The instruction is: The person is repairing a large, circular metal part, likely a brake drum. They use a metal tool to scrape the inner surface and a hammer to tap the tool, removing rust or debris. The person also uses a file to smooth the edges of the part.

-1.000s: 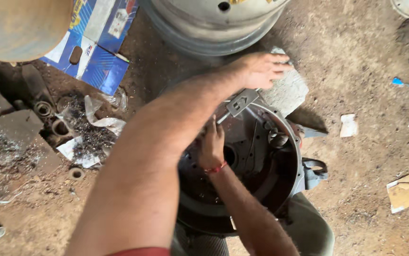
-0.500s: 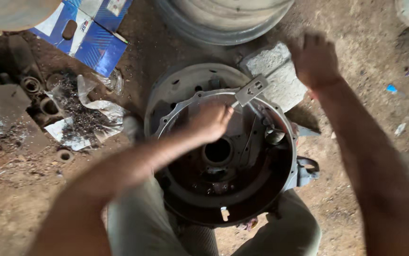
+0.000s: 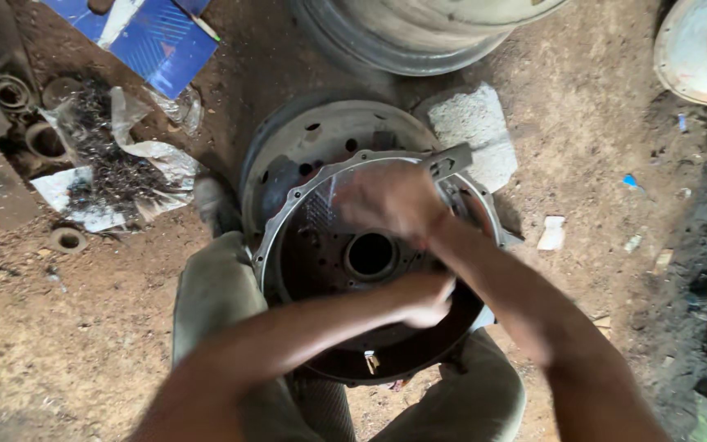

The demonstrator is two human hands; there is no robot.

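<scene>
1. Round dark metal housing [image 3: 333, 262] is resting on the person's knees, steadied there.
2. Right hand [image 3: 390, 200] is pressing inside its upper rim; grip state unclear, blurred.
3. Left hand [image 3: 423, 299] is clenching the lower inner edge.
4. Grey metal wrench [image 3: 447, 161] is lying on the rim.

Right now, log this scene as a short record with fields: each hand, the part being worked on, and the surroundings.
left hand: inside the housing, at its lower right wall
right hand: blurred, over the housing's upper rim
round metal housing: open side up, centre hole, on the person's lap
flat metal tool: on the rim near the right hand
brake drum: behind the housing, on dirt
concrete block: beside the drum
blue carton: upper left
</scene>
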